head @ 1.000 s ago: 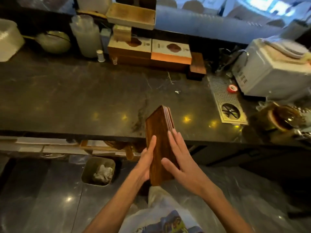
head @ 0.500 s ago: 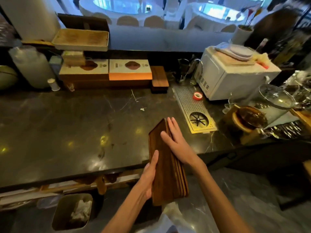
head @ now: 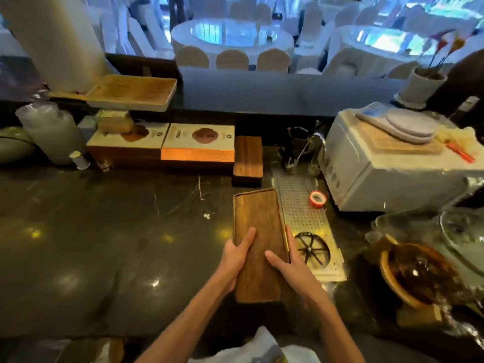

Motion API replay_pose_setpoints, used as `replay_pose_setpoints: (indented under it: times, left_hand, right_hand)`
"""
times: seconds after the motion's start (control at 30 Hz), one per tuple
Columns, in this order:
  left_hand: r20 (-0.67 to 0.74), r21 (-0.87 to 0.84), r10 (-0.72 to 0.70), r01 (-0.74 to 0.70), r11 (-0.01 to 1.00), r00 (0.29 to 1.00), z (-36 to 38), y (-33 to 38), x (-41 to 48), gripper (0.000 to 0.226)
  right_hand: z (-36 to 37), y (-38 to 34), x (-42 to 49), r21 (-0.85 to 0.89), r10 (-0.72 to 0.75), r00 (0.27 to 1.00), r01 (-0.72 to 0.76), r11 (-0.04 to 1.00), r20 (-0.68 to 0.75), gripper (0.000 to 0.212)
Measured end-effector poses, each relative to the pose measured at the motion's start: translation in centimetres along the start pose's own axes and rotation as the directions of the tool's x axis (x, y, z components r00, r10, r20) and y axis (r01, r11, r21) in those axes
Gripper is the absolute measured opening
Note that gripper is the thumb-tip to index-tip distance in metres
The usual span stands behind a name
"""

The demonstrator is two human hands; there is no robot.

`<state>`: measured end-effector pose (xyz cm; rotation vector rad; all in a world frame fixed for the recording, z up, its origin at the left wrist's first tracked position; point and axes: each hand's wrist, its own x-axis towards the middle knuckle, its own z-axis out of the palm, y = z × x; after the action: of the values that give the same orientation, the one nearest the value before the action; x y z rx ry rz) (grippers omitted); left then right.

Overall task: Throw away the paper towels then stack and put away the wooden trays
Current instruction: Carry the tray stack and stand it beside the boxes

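Observation:
A stack of brown wooden trays (head: 258, 218) lies flat over the dark stone counter (head: 104, 244), long side pointing away from me. My left hand (head: 235, 258) grips its left edge with the thumb on top. My right hand (head: 290, 268) grips its right edge, thumb across the top tray. A second, smaller pile of wooden trays (head: 248, 159) sits at the back of the counter, just beyond the held stack. No paper towels or bin are in view.
A perforated metal drain plate (head: 303, 218) with a red tape roll (head: 317, 199) lies right of the stack. A white appliance (head: 379, 166) stands further right, a wooden bowl (head: 408, 276) at the near right. Boxes (head: 197, 142), a slatted tray (head: 131, 93) and a plastic jar (head: 52, 132) line the back.
The stack has turned from on edge to flat and moved forward over the counter. Both hands now grip its sides. The view has lifted, so the floor bin has left the frame.

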<state>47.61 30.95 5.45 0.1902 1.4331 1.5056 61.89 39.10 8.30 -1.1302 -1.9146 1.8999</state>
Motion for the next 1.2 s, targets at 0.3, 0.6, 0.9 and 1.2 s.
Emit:
replay_pose_setpoints:
  times: [0.3,0.6,0.9,1.2]
  left_hand:
    - [-0.067,-0.035,-0.015,0.012,0.999,0.998,3.9,5.6,8.1,0.067]
    - [-0.061,0.021,-0.007,0.008,1.000,0.998,3.7,12.6,18.3,0.043]
    - [-0.232,-0.265,-0.226,0.162,0.950,0.946,1.9,12.6,25.7,0.079]
    - [-0.352,-0.547,-0.350,0.113,0.829,0.868,4.0,12.1,30.4,0.040]
  right_hand:
    - [-4.9,-2.6,10.4,0.174,0.095,0.990,-0.112,0.978,0.105,0.071]
    - [-6.6,-5.0,25.8,0.373,0.199,0.969,-0.239,0.896,0.144,0.068]
    - [-4.4,-6.3,40.5,0.363,0.206,0.977,-0.210,0.908,0.052,0.062]
    - [-3.2,-5.8,43.5,-0.129,0.144,0.980,-0.162,0.978,-0.134,0.071]
